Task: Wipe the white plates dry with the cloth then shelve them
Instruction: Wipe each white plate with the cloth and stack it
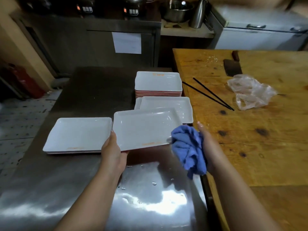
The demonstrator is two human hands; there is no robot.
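My left hand (113, 150) grips the near left corner of a white rectangular plate (143, 129) and holds it level above the steel counter. A bunched blue cloth (188, 147) is in my right hand (206, 144), touching the plate's near right corner. To the left lies a short stack of white plates (78, 133) on the counter. Behind the held plate sit two more plates (168, 105), and farther back a taller stack with red rims (158, 82).
The steel counter (100, 189) has water drops near me. At the right is a wooden table (260, 134) with a cleaver (232, 67), black chopsticks (210, 94) and a crumpled plastic bag (250, 90). Metal bowls and cookers stand at the back.
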